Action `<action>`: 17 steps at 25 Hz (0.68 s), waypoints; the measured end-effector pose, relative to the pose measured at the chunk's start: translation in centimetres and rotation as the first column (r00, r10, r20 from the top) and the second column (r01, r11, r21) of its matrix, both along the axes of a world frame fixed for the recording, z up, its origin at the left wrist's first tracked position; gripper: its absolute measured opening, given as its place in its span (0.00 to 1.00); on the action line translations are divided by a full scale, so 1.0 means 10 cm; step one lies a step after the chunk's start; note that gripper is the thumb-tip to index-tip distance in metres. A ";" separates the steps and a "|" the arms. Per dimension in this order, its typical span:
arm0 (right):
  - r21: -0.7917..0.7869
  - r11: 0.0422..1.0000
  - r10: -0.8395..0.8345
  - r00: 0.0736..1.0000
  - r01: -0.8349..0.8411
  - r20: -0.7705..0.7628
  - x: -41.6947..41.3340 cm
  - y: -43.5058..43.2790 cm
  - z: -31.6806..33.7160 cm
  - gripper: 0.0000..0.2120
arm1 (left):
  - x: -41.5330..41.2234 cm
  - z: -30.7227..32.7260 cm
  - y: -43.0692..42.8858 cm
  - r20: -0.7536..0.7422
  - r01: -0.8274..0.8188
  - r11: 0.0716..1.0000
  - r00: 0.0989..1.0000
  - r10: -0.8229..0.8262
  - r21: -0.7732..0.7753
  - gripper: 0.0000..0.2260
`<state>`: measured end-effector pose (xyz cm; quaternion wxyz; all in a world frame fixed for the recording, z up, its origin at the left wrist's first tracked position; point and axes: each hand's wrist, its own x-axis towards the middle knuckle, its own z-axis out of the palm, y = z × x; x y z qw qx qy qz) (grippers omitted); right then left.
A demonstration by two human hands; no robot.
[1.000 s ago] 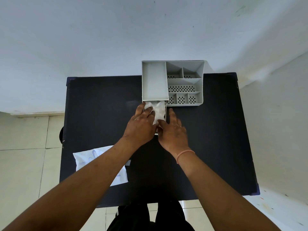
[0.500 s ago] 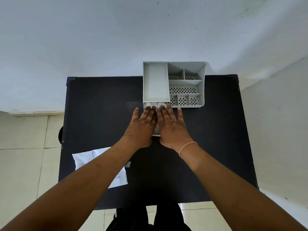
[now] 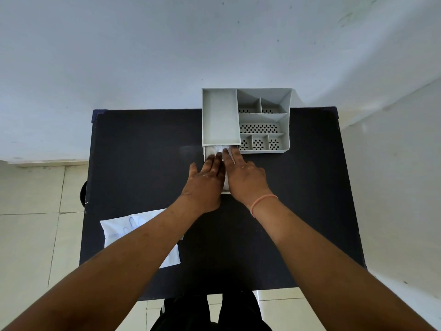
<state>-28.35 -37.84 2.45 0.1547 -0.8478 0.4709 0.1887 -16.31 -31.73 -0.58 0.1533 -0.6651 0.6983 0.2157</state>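
A grey plastic organiser (image 3: 220,115) with several compartments stands at the far edge of the black table (image 3: 143,163). Its lower drawer (image 3: 205,156) is pulled out toward me and holds crumpled white material (image 3: 214,149). My left hand (image 3: 205,182) and my right hand (image 3: 245,175) lie side by side over the drawer, fingers straight, pressing down on the white material. The hands hide most of the drawer and its contents.
A white plastic bag with blue print (image 3: 124,230) lies at the table's near left, partly under my left forearm. White walls stand behind and to the right of the table. Pale floor tiles show on the left.
My left hand let go of the white material and flattened. Both hands moved forward over the drawer, pressing the material down into it.
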 end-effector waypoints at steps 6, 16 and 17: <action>0.089 0.989 0.125 0.984 -0.115 -0.124 0.18 -0.30 -0.05 0.33 | -0.06 0.07 -0.06 0.037 -0.007 0.999 0.999 0.005 0.049 0.39; 0.110 0.993 0.039 0.998 -0.035 -0.041 -0.13 0.08 -0.04 0.46 | 0.08 0.05 -0.19 0.010 -0.037 0.995 0.999 0.038 -0.091 0.38; 0.119 0.992 0.057 0.997 -0.050 -0.058 -0.11 0.04 -0.06 0.45 | 0.09 0.04 -0.19 0.021 -0.031 0.995 0.999 0.033 -0.097 0.38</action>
